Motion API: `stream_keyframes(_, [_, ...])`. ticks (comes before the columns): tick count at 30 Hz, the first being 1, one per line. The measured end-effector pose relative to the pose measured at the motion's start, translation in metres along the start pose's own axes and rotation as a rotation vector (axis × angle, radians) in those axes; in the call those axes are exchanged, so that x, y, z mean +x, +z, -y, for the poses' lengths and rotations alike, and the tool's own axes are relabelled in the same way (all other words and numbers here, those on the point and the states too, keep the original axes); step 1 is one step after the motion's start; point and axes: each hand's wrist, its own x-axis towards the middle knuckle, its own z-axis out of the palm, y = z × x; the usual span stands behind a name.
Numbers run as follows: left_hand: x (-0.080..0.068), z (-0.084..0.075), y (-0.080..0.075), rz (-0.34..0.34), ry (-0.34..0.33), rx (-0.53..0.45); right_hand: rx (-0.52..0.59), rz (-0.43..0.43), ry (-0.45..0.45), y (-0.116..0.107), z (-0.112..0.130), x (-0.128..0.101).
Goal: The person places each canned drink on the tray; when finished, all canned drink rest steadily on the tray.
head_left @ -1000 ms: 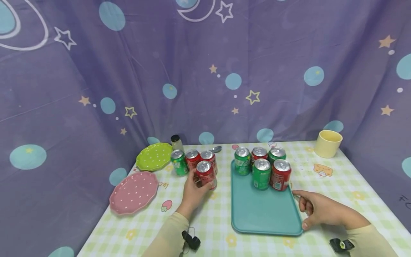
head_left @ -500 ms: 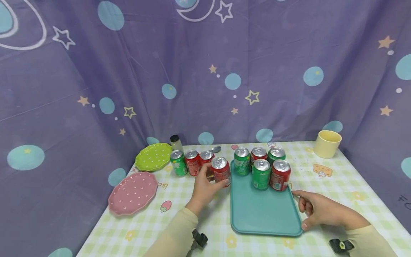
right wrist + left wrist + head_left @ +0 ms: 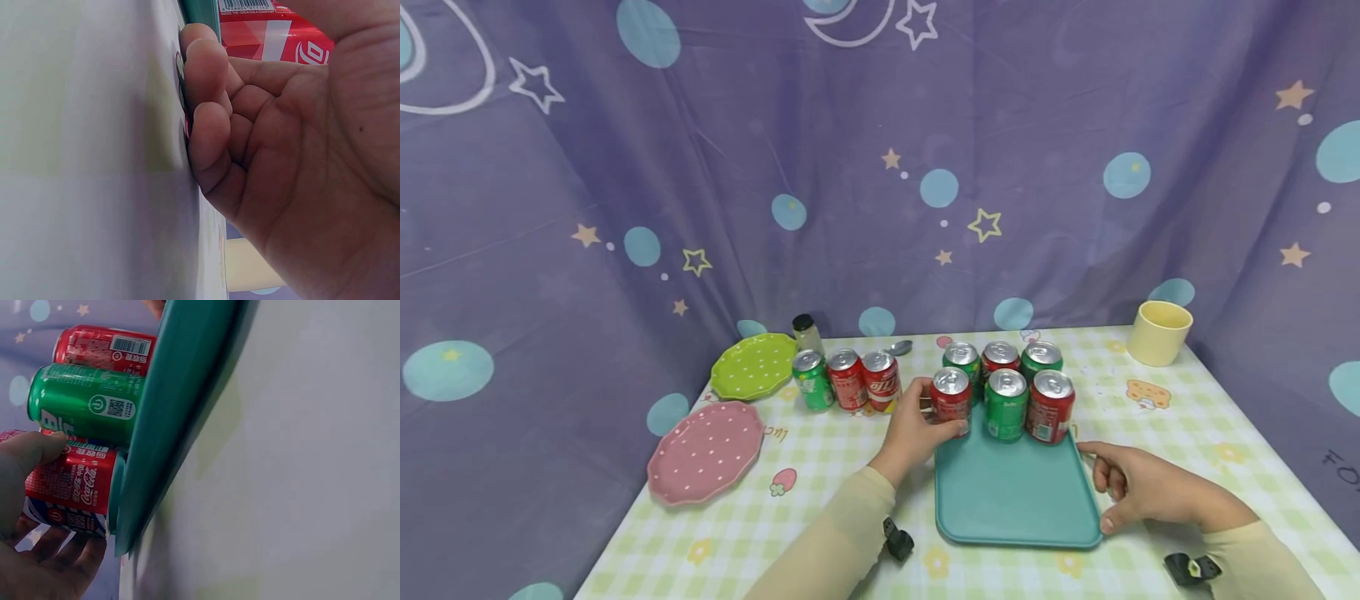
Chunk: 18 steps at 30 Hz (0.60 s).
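My left hand [image 3: 919, 429] grips a red Coca-Cola can [image 3: 951, 398], upright at the left edge of a teal tray [image 3: 1015, 500]. In the left wrist view the can's base [image 3: 115, 494] overlaps the tray's rim, thumb on one side and fingers on the other. Beside it on the tray stand a green can [image 3: 1006, 408] and a red can [image 3: 1051, 410], with a back row of two green cans and a red one. My right hand [image 3: 1157, 492] rests on the table, index fingertip and thumb at the tray's right edge, its other fingers loosely curled.
Left of the tray stand a green can [image 3: 814, 383] and two red cans [image 3: 847, 383]. A pink plate [image 3: 706, 454], a green plate [image 3: 754, 367], a black-capped jar [image 3: 807, 335] and a spoon [image 3: 900, 347] lie beyond. A yellow cup [image 3: 1160, 335] stands at back right.
My left hand has carried the red can rightward, away from the other cans on the left, to the tray's left edge. The right hand has stayed at the tray's right edge.
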Motion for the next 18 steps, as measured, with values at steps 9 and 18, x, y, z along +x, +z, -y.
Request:
stream_keyframes(9, [0.006,0.003,0.011,0.022,-0.018,0.095,0.001,0.000,-0.003,0.000,-0.002,0.000])
stream_keyframes(18, [0.007,0.001,0.018,0.028,-0.037,0.064,-0.004,-0.006,0.006,0.000,-0.002,0.000])
